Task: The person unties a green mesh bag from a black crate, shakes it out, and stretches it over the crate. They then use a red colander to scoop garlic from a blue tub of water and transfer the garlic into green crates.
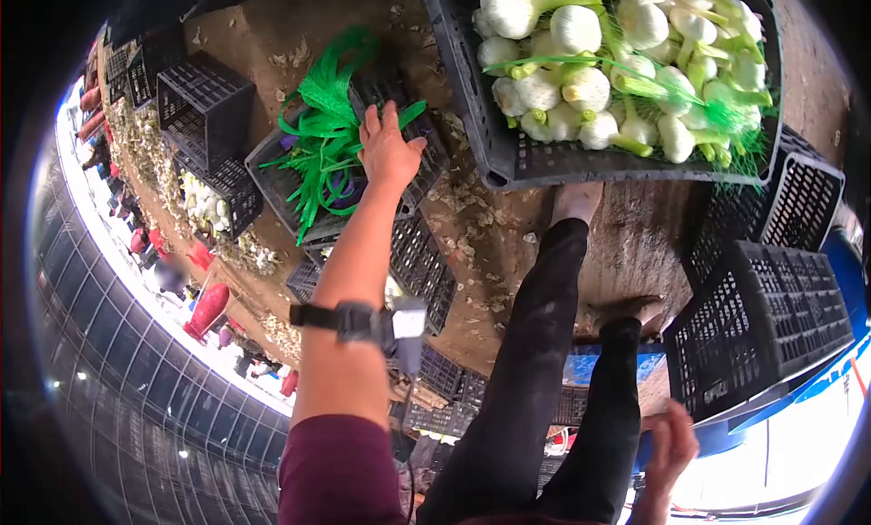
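Note:
My left hand [392, 151] reaches out over a bundle of green mesh net bags [327, 117], its fingers spread at the right edge of the netting. The bags lie in a black plastic crate [265, 173], with some purple showing among the strips. Low on the right, my right hand [670, 451] hangs beside my leg, fingers loosely bent and apart, holding nothing. A large black crate [581, 173] full of white garlic bulbs [581, 88] with green stems stands at the upper right. A piece of green netting [726, 117] lies over the bulbs at its right side.
Black crates [762, 330] are stacked at the right beside a blue surface. More crates [207, 107] stand at the left, one holding garlic [204, 206]. Husks litter the dirt floor [472, 244]. People and red sacks [209, 309] are farther off at the left.

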Tool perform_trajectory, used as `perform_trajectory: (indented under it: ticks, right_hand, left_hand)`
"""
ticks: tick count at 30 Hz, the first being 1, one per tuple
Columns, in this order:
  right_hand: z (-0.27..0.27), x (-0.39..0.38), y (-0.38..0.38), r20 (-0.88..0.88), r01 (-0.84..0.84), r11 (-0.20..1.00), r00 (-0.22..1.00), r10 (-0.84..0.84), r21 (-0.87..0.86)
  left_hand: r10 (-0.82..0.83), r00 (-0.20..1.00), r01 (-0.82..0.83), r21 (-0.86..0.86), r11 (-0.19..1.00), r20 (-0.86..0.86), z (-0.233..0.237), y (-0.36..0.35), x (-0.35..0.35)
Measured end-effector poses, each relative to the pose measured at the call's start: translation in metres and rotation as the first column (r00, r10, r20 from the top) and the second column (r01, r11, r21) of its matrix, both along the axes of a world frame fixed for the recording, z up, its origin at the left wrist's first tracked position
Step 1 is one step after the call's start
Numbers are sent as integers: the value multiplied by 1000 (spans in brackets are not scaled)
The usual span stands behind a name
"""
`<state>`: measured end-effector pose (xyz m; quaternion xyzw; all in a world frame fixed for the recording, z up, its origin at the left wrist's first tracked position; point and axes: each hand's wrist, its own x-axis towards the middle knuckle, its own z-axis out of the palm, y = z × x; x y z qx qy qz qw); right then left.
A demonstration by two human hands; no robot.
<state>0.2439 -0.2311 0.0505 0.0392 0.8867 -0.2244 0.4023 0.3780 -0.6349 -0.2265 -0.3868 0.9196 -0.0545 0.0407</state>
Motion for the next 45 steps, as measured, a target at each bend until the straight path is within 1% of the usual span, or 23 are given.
perform_trajectory:
  ticks: [1, 3, 6, 9, 12, 13, 15, 16, 19, 20, 21, 23, 24, 26, 29, 31, 32, 34, 37, 38, 39, 43, 45]
  right_hand:
    - [-5, -4, -20, 235, 4, 990, 972, 29, -139]
    - [-18, -4, -35, 255, -152, 971, 947, 196, -182]
    - [-33, -2, -76, 269, -146, 961, 941, 208, -233]
    - [-62, 16, -117, 321, -63, 877, 916, 241, -477]
    - [-76, 31, -170, 369, -75, 802, 860, 353, -593]
    - [-78, 39, -182, 457, 197, 657, 854, 250, -727]
    - [-78, 44, -190, 518, 211, 563, 717, 466, -799]
    - [-81, 51, -185, 365, 105, 493, 805, 468, -864]
    - [-36, 21, -154, 376, -57, 718, 821, 429, -694]
    - [-20, 12, -141, 457, 96, 746, 839, 296, -659]
    - [-3, 4, -126, 534, 253, 752, 831, 154, -609]
    - [29, -10, -98, 582, 419, 623, 810, 72, -660]
    - [45, -12, -86, 666, 529, 575, 745, 37, -624]
    - [72, -17, -61, 814, 717, 473, 580, 3, -513]
    - [91, -26, -9, 874, 854, 334, 465, -144, -399]
    - [92, -30, 39, 882, 892, 153, 447, -149, -426]
    - [100, -36, 51, 845, 870, 242, 482, -232, -430]
    - [116, -38, 65, 824, 872, 250, 482, -297, -420]
    - [109, -50, 60, 791, 818, 272, 567, -231, -507]
    - [96, -56, 65, 878, 855, 206, 477, 46, -476]
    - [90, -60, 65, 873, 891, 155, 362, 326, -428]
    - [136, -70, 45, 953, 881, 386, 303, -20, -273]
    - [133, -55, 44, 951, 919, 258, 309, -9, -297]
  left_hand:
    - [15, 1000, -15, 1, 1000, -5, -5, -3, -3]
    - [222, 856, -435, 417, 798, 467, 1, -6, -7]
    - [93, 993, -16, 703, 711, -71, 71, 16, 8]
    - [161, 942, 153, 804, 575, -294, 169, 63, 14]
    - [157, 932, 260, 904, 339, -327, 251, 106, -2]
    - [174, 924, 286, 917, 280, -341, 267, 118, -8]
    - [252, 907, 274, 927, 255, -337, 288, 131, -17]
    - [353, 879, 275, 946, 171, -319, 291, 135, -13]
    - [563, 792, 252, 966, 53, -237, 299, 137, -18]
    - [408, 873, 177, 954, 242, -266, 300, 130, -17]
    - [499, 829, 122, 953, 279, -252, 291, 132, -11]
    - [832, 552, -189, 980, 59, 57, 249, 135, 12]
    - [903, 274, -390, 896, -209, 330, 230, 121, 12]
    - [874, -219, -467, 741, -484, 433, 182, 114, 28]
    - [959, -120, -543, 792, -279, 256, 152, 121, 42]
    - [911, 375, -505, 786, 356, -171, 104, 135, 90]
    - [909, 392, -515, 785, 346, -143, 111, 144, 90]
    - [596, 749, -656, 202, 727, 288, 133, 154, 63]
    - [770, 623, -709, 514, 483, 137, 113, 170, 78]
    - [907, 286, -741, 672, 5, 309, 115, 177, 72]
    - [910, 132, -698, 688, -197, 394, 104, 180, 74]
    - [948, -51, -516, 805, -294, 313, 60, 191, 55]
    - [936, 97, -535, 811, -238, 338, 57, 188, 28]
